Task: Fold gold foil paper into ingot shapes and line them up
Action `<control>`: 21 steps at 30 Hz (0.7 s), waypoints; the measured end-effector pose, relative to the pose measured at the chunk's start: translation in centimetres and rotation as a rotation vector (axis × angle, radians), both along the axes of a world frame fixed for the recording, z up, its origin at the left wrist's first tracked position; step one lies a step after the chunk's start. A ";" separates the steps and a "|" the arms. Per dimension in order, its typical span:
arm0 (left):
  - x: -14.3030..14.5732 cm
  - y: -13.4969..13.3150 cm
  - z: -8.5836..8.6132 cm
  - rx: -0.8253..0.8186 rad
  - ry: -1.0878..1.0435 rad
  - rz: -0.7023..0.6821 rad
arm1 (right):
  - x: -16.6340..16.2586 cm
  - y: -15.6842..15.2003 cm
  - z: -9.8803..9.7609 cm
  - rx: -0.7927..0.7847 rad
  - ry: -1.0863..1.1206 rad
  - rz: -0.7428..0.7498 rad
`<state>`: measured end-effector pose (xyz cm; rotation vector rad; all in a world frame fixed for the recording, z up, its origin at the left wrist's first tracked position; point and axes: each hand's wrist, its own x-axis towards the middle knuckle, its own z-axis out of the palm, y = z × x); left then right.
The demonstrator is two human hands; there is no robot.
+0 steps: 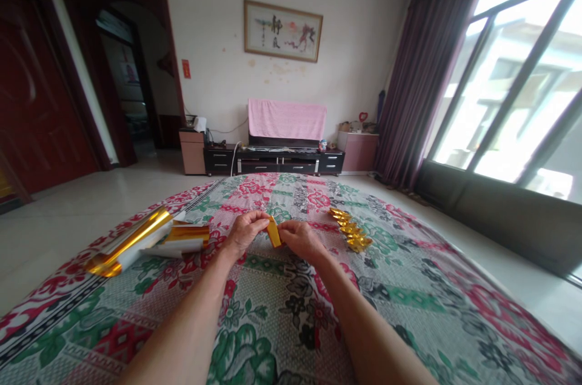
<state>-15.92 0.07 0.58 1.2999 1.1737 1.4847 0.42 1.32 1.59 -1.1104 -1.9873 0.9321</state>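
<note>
A small folded strip of gold foil paper (273,232) is held between my two hands above the patterned cloth. My left hand (248,232) pinches its upper left edge with thumb and fingers. On the other side, my right hand (300,238) grips the lower right edge, fingers curled in. Off to the right lies a row of several folded gold paper ingots (350,230), apart from my hands. Loose gold foil sheets with white backs (150,238) lie curled to the left of my left hand.
The floral cloth (254,306) covers the broad surface before me. Beyond its far edge stand a low black TV cabinet (277,165) and a television under a pink towel (287,119). A purple curtain (411,70) and windows are at right; wooden doors (40,82) are at left.
</note>
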 end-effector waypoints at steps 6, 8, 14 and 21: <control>0.5 -0.3 0.5 -0.001 -0.024 0.051 | -0.3 -0.6 0.7 -0.033 -0.021 -0.048; 0.6 -0.4 0.5 0.003 -0.040 0.057 | -0.3 -0.7 0.8 -0.054 -0.012 -0.046; 0.6 -0.1 0.3 -0.004 -0.088 0.059 | -0.5 -1.0 1.0 -0.100 0.045 -0.041; 0.6 -0.2 0.3 0.001 -0.107 0.067 | -0.4 -0.8 0.7 -0.080 0.027 -0.032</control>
